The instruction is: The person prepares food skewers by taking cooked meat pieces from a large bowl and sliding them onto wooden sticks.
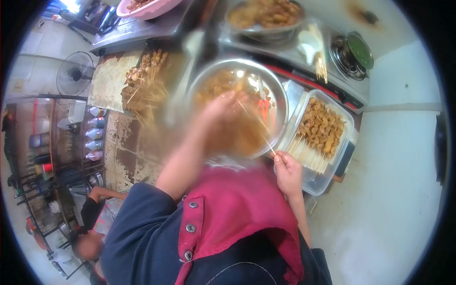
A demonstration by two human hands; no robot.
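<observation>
My right hand (288,171) pinches the lower end of a thin bamboo skewer (260,123) that slants over a round metal bowl (283,92). At the skewer's far end, my left hand (228,101) is closed around what looks like a piece of meat, partly hidden and blurred. Brown marinated pieces (215,83) lie in the bowl. A red-handled tool (263,107), apparently scissors, rests inside it too. Just right of the bowl stands a clear plastic container (313,188). Skewered meat (320,126) fills its upper part, the bare stick ends pointing towards me.
Bundled skewers (144,82) lie on the left counter. Behind the bowl, a gas stove (345,91) carries a heaped metal basin (265,34), loose sticks (321,69) and a green-lined pot (359,51). A pink basin (151,12) sits back left. Another person (107,213) is low at left.
</observation>
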